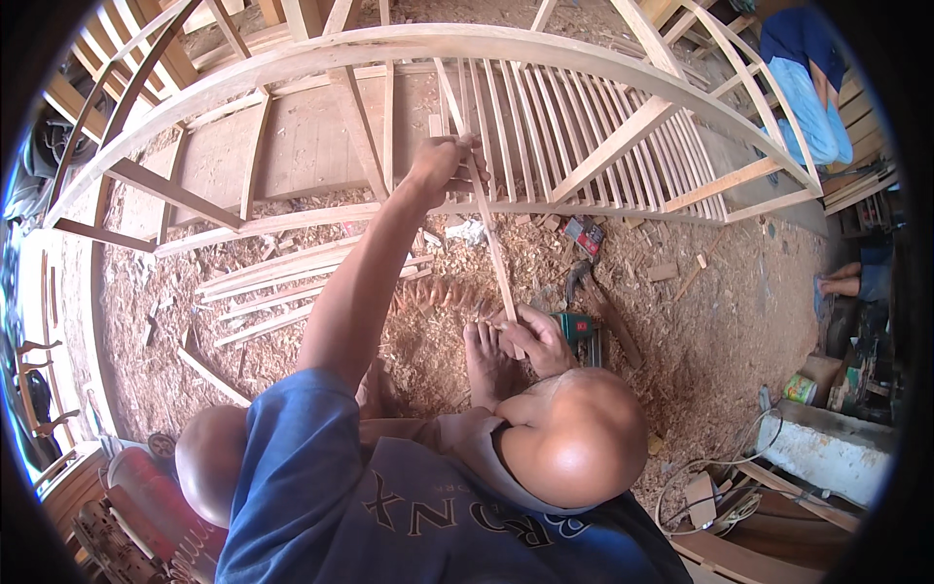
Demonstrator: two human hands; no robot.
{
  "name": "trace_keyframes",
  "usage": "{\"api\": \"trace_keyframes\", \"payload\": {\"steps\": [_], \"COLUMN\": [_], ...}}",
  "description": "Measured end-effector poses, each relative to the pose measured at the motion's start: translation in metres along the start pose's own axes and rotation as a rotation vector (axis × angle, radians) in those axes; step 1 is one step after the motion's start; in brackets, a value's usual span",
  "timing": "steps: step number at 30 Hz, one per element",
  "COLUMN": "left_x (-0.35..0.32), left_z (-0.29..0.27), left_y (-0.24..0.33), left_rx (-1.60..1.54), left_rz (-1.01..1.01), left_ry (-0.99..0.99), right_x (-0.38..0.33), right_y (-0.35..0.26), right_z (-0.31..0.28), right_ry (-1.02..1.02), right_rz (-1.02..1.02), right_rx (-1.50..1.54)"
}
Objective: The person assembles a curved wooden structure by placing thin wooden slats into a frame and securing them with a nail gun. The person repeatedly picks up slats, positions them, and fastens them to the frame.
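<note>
My left hand (443, 164), arm outstretched, and right hand (533, 336) by my knee both grip a thin wooden slat (486, 229) running lengthwise away from me.

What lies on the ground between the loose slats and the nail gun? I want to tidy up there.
In the head view, wood shavings cover the ground between the loose slats and the green nail gun; a coiled hose crosses that stretch.

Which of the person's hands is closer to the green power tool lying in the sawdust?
Right. The right hand grips the slat's lower end beside the green power tool; the left hand holds the slat higher, at the frame.
</note>
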State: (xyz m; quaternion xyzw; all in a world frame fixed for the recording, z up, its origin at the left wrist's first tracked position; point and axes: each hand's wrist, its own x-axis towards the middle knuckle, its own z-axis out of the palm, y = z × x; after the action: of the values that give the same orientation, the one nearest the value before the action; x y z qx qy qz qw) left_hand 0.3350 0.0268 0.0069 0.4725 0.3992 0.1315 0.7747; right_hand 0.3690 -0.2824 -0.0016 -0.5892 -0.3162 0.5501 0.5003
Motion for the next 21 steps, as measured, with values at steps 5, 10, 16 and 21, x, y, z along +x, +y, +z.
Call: {"api": "trace_keyframes", "payload": {"steps": [5,10,16,21], "left_x": [-0.001,-0.002,-0.001,0.000], "left_z": [0.005,0.007,0.004,0.003], "left_y": [0.004,0.006,0.002,0.001], "left_rx": [0.032,0.027,0.036,0.054], "left_rz": [0.047,0.043,0.034,0.053], "left_ry": [-0.070,-0.075,-0.026,0.004], "right_x": [-0.013,-0.015,-0.011,-0.010], "right_y": [-0.008,-0.016,-0.018,-0.016], "right_z": [0.010,0.012,0.006,0.007], "right_ry": [0.132,0.048,-0.127,-0.080], "right_rz": [0.185,0.207,0.171,0.211], "right_rx": [0.434,0.554,0.485,0.453]}}
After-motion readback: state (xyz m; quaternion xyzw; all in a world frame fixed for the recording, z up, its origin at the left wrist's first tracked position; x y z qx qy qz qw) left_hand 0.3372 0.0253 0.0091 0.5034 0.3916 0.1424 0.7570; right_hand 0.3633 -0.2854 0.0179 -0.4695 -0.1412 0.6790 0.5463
